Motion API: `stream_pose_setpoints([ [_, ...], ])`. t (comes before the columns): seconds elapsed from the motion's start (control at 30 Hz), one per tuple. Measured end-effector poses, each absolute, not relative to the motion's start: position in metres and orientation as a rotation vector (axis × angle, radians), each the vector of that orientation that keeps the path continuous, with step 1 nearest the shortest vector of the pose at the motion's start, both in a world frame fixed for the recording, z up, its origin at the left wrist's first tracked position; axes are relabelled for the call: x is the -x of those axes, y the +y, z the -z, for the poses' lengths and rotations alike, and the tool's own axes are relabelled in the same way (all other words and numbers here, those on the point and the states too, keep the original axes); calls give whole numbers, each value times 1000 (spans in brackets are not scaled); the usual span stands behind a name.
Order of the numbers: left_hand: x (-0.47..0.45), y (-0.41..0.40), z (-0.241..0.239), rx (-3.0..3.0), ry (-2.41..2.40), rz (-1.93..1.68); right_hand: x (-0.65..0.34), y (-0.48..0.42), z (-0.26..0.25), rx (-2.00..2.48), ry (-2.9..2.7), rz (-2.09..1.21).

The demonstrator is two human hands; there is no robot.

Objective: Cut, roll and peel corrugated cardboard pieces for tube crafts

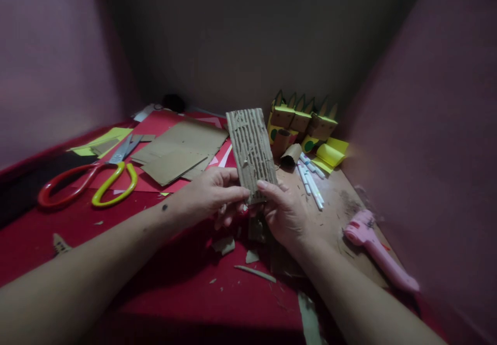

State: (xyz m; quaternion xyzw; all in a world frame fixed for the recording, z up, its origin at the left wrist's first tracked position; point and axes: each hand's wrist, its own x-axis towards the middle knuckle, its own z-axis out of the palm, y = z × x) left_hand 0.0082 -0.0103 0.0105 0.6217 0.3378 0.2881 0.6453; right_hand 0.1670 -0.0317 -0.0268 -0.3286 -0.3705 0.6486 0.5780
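Note:
A strip of corrugated cardboard (pixel 250 148), its top paper layer partly peeled off so the ridges show, stands upright above the table. My left hand (pixel 207 195) pinches its lower left edge with thumb and fingers closed. My right hand (pixel 283 213) grips the lower right corner, fingers closed on it. Small torn cardboard scraps (pixel 254 272) lie on the red sheet (pixel 174 293) just below my hands.
Red and yellow scissors (pixel 89 179) lie at the left. Flat brown cardboard pieces (pixel 180 151) sit behind my left hand. Yellow and brown paper crafts (pixel 301 122), white glue sticks (pixel 310 179) and a pink glue gun (pixel 378 249) are at the right. Dark walls close in around.

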Motion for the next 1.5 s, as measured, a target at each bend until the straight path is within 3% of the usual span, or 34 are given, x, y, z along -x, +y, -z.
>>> stream_pose_setpoints([
  [0.47,-13,-15,-13,-1456,925,-935,-164,-38,28,868,-1061,-1405],
  [0.87,-16,-10,-7,-1451,861,-1069,-158,-38,29,874,-1088,-1692],
  [1.07,-18,-12,5,-1695,895,-1316,-157,-38,30,835,-1060,-1769],
  [1.27,-13,-12,-4,-1531,929,-1061,-159,-37,31,437,-1032,-1946],
  [1.5,-20,-12,7,-1373,937,-1115,-148,-35,43,622,-987,-2015],
])
